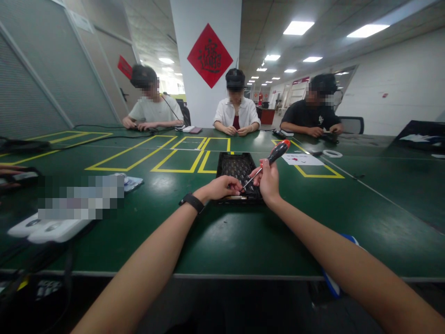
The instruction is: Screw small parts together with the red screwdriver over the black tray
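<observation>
In the head view, the right hand grips a screwdriver with a black and red handle. Its thin rod slants down to the near end of a black case. The left hand has its fingers bent close to the tip; whether they pinch some small thing, one cannot tell. The work at this end looks partway along, with the tip down there, but the fingers hide the spot. So what is done and what is left cannot be told.

The case lies flat near the middle of the green desk, back from the near edge. It is dark, with raised sides and small bumpy shapes inside. A pale strip runs along its near end.
</observation>
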{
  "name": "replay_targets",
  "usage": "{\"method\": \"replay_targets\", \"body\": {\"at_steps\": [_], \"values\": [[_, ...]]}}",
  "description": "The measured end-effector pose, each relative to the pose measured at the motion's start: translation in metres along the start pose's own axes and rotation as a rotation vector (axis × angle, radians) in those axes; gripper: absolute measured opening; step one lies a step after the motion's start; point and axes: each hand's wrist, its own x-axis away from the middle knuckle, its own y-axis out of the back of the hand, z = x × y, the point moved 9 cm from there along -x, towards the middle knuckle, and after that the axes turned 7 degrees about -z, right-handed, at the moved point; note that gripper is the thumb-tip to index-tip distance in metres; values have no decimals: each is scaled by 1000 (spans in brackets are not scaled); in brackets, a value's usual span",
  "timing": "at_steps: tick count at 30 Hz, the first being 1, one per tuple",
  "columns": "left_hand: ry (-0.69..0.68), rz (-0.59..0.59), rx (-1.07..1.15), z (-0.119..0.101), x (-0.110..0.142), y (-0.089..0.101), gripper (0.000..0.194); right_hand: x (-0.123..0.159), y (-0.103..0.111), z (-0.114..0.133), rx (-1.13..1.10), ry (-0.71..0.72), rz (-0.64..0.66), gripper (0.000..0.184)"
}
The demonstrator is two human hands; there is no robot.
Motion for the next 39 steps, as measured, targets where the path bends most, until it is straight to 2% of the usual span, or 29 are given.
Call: {"method": "replay_targets", "body": {"at_steps": [16, 26, 39], "values": [[-27, -27, -29, -8, 0, 3, 22, -2, 2, -3, -18, -12, -28, 43], [-27, -10, -57, -4, 0, 2, 24, -3, 2, -4, -11, 4, -17, 42], [13, -35, 21, -5, 0, 4, 31, 0, -1, 2, -15, -1, 7, 38]]}}
